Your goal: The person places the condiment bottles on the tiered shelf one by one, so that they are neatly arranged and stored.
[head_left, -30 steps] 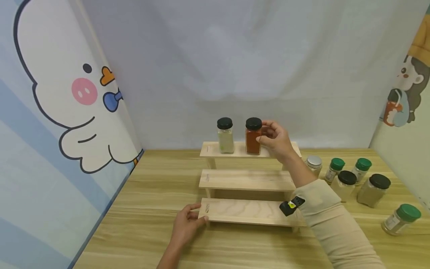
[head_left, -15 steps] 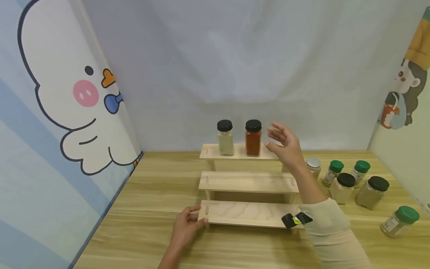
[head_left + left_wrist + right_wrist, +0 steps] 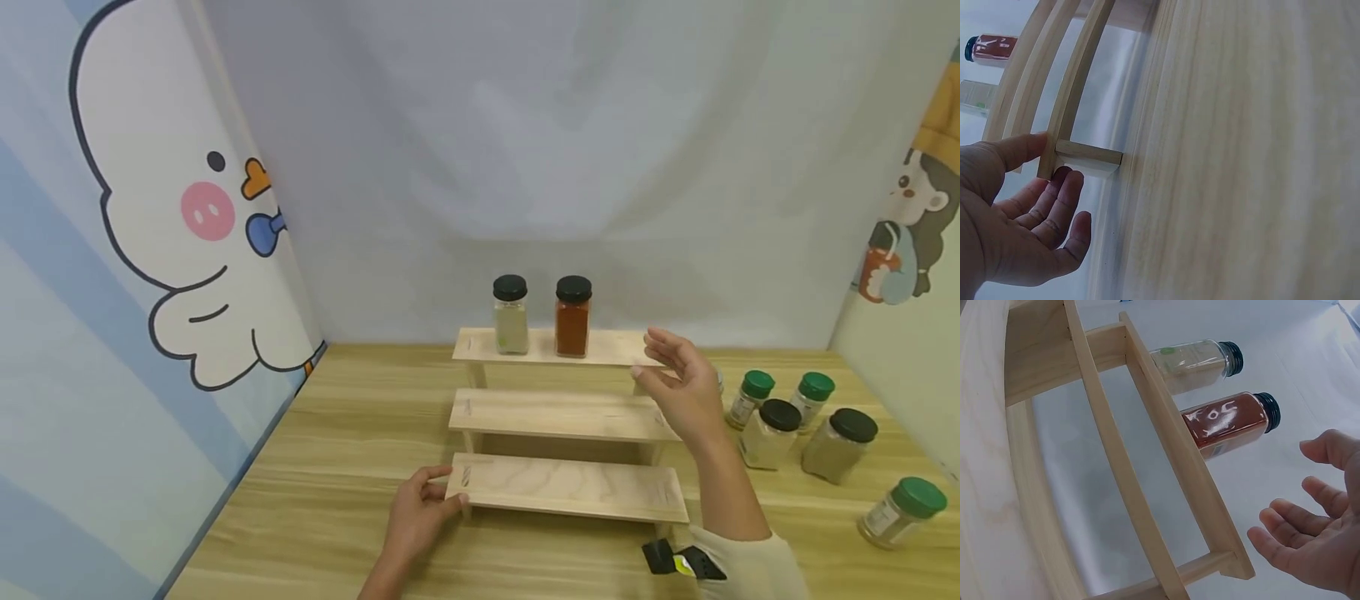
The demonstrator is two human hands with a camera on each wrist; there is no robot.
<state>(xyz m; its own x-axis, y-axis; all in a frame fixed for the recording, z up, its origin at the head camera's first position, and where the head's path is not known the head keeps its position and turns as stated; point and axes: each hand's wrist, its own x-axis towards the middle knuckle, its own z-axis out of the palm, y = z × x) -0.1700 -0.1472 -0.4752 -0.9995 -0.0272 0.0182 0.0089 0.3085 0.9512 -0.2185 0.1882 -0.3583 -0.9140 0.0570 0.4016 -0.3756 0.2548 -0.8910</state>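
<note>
Fingers of the right hand spread loosely, empty, centre right; the left hand pinches the rack, lower centre. Red jar and pale jar stand on top, upper centre: likely shelving, next calling for a loose jar at right.

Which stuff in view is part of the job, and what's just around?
Part of the job:
wooden rack, left hand gripping its lowest shelf
red jar and pale jar, on the top shelf
right hand, holding nothing
probably the loose jars at right

Just around:
grey backdrop
cartoon bird print
cartoon girl print
</note>
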